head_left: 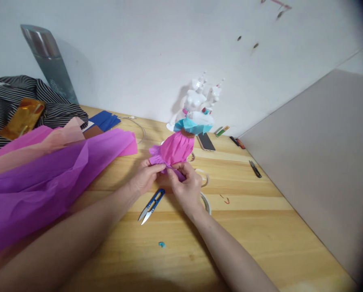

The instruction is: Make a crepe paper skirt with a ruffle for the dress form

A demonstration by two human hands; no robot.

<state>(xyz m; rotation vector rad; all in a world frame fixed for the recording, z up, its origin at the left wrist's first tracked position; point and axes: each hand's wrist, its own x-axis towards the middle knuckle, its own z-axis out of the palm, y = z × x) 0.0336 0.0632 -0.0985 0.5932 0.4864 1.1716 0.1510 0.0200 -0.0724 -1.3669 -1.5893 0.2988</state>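
Observation:
A white figurine (196, 99) stands by the wall, and a paper dress hangs in front of or on it; I cannot tell which. The dress has a turquoise ruffle (192, 125) and a pink skirt (177, 147). At the skirt's lower edge is a gathered purple paper strip (156, 156). My left hand (146, 176) pinches this strip between thumb and fingers. Close beside it, my right hand (186, 180) also pinches the strip, with its fingertips nearly meeting the left thumb. Blue thread snips (151, 206) lie on the table below the hands, blades apart.
Large purple paper sheets (62, 178) cover the left side, near striped cloth (59, 117) and a tall bottle (52, 61). A phone (206, 142), a tape roll (206, 204) and a utility knife (255, 169) lie rightward. A turquoise scrap (162, 244) sits in front.

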